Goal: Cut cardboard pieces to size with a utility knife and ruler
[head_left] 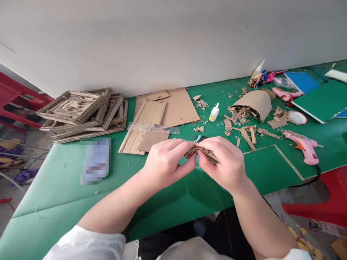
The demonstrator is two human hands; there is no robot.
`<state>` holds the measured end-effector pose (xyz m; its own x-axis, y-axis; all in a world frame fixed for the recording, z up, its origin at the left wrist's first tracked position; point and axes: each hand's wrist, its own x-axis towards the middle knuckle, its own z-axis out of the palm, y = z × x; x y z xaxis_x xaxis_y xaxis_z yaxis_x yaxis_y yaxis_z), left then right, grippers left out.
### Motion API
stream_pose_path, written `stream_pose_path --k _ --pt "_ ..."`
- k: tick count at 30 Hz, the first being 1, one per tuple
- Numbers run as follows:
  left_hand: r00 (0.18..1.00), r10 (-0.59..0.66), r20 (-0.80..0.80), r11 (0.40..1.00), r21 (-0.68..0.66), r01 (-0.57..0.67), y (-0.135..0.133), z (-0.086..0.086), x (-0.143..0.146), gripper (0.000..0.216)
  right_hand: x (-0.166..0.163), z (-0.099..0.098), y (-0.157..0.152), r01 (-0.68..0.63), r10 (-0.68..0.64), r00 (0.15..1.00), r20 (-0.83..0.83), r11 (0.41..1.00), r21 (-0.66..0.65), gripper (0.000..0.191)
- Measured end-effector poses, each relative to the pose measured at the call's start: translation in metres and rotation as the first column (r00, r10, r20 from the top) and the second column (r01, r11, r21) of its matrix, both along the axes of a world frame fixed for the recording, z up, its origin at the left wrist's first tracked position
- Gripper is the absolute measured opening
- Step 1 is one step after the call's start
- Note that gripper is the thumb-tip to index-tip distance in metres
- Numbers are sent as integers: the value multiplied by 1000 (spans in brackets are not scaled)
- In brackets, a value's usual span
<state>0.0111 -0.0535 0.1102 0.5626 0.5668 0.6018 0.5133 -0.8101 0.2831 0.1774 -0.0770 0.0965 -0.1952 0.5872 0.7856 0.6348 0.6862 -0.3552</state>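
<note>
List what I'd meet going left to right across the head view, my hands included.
Stack of cardboard frames, left hand, right hand, nearer pink glue gun. I left out the held cardboard, which spans both hands, and the white glue bottle, which overlaps the right hand's place.

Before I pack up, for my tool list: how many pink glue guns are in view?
2. The nearer pink glue gun lies right of the right hand; the other glue gun lies farther back, near the green board. Others may be hidden.
</note>
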Motion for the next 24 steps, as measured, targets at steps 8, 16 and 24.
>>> stream_pose_path --k 8,16,24 --pt "1000 -21 -10 993 114 22 -2 -4 1 10 -3 3 -6 50 -50 998 23 999 -12 10" --pt "1000 27 -14 970 242 -23 -6 -5 1 15 -8 7 -15 128 -128 992 12 991 -39 13" --pt "998 57 -40 953 300 -43 -7 -11 0 15 -15 6 -18 170 -170 985 10 980 -103 11"
